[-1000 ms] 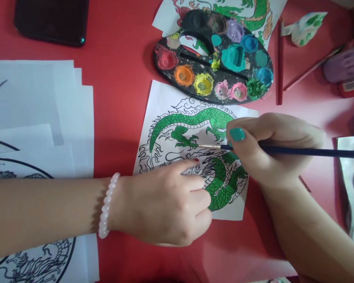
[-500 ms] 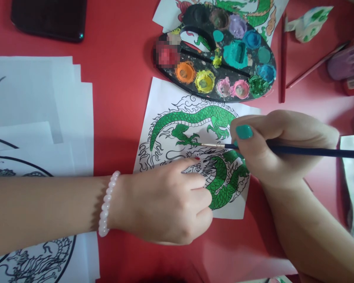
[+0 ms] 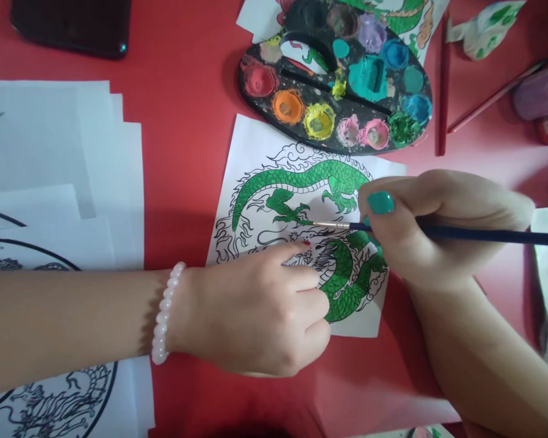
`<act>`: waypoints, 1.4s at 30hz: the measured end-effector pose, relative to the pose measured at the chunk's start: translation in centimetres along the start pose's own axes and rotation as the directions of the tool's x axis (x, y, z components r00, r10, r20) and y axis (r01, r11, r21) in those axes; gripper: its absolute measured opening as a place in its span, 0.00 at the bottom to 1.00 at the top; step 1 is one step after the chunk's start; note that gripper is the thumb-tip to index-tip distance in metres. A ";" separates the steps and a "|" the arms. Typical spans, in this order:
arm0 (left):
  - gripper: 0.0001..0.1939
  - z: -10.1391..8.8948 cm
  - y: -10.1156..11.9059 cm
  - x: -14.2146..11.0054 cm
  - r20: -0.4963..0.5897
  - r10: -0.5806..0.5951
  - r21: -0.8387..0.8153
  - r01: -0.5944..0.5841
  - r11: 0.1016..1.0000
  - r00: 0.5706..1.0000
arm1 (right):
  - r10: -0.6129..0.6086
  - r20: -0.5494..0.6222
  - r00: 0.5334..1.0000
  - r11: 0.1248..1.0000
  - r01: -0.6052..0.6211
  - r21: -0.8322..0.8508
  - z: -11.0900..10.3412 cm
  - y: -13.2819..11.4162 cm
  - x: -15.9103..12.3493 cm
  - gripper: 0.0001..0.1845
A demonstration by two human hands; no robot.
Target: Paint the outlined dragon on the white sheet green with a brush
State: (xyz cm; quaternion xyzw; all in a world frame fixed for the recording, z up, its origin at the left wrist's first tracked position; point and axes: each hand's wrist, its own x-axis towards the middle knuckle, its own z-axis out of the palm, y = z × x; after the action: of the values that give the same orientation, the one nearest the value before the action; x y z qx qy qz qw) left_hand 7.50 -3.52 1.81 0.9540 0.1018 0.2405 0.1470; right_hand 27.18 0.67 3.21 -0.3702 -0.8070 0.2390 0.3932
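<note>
**Dragon colouring sheet, green half filled in**

The right hand [image 3: 433, 228] pinches a thin dark-handled paintbrush [image 3: 438, 232] between thumb and fingers — teal nail polish on the thumb. The brush tip touches a green claw near the middle of the dragon colouring sheet [image 3: 274, 194], which lies flat on the red table [image 3: 187, 121]. The left hand [image 3: 260, 310] rests on the sheet's lower edge, fingers loosely curled, index fingertip pressing the paper down; it holds nothing. A white bead bracelet [image 3: 164, 316] sits on that wrist. Just above the sheet is a black oval paint palette [image 3: 335, 76] with many colours. Blank and printed sheets [image 3: 59, 176] lie to the left — a dark phone [image 3: 73, 24] up top.
</note>
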 end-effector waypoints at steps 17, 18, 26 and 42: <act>0.13 0.0 0.0 0.1 -0.005 -0.011 -0.005 0.010 1.000 1.000 | -0.013 -0.009 1.000 0.999 0.012 -0.038 -0.1 -0.1 0.0 0.16; 0.13 0.0 0.0 0.1 -0.006 -0.012 -0.002 0.012 1.000 1.000 | -0.007 -0.002 1.000 0.999 0.007 -0.036 -0.1 -0.1 0.0 0.16; 0.13 0.0 0.0 0.1 0.009 -0.012 -0.009 0.012 1.000 1.000 | -0.021 -0.014 1.000 0.994 0.019 -0.107 0.0 -0.1 0.0 0.17; 0.13 0.0 0.0 0.0 0.008 -0.015 -0.012 0.015 1.000 1.000 | 0.021 0.009 1.000 0.995 -0.020 -0.094 0.0 -0.3 -0.1 0.16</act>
State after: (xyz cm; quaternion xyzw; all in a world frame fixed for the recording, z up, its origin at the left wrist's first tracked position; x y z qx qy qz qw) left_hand 7.51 -3.52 1.82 0.9532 0.1069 0.2364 0.1549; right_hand 27.11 0.44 3.34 -0.3954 -0.8153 0.2069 0.3691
